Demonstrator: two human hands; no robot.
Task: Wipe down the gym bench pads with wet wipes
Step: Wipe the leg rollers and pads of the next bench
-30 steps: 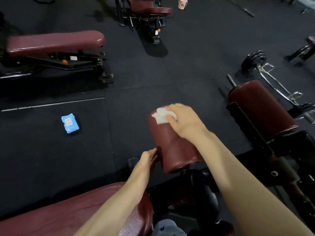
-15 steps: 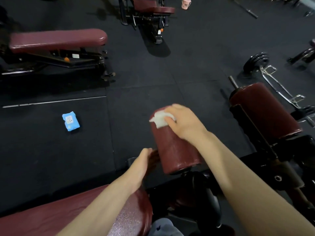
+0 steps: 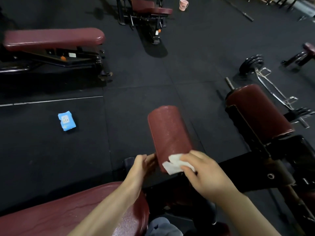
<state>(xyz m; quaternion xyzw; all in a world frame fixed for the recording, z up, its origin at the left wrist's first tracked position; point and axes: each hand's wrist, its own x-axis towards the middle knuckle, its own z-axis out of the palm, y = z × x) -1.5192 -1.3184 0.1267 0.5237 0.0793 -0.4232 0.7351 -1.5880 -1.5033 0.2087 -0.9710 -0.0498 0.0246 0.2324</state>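
Note:
A maroon roller pad (image 3: 167, 132) of the bench stands out in front of me, its surface glistening. My right hand (image 3: 204, 174) presses a white wet wipe (image 3: 173, 165) against the near end of this pad, fingers curled over the wipe. My left hand (image 3: 142, 167) touches the pad's left side near its base with relaxed fingers. The maroon seat pad (image 3: 59, 217) lies below at the lower left, under my left forearm. A second roller pad (image 3: 257, 113) sits to the right.
A blue wet-wipe packet (image 3: 66, 120) lies on the black rubber floor at the left. A flat bench (image 3: 52, 39) stands at the far left, another machine (image 3: 150, 9) at the top, a pink cup (image 3: 183, 4) beside it. A curl bar with plates (image 3: 252, 63) lies at the right.
My right hand has drawn the wipe from the roller pad's far end down to its near end. My left hand stays at the pad's base.

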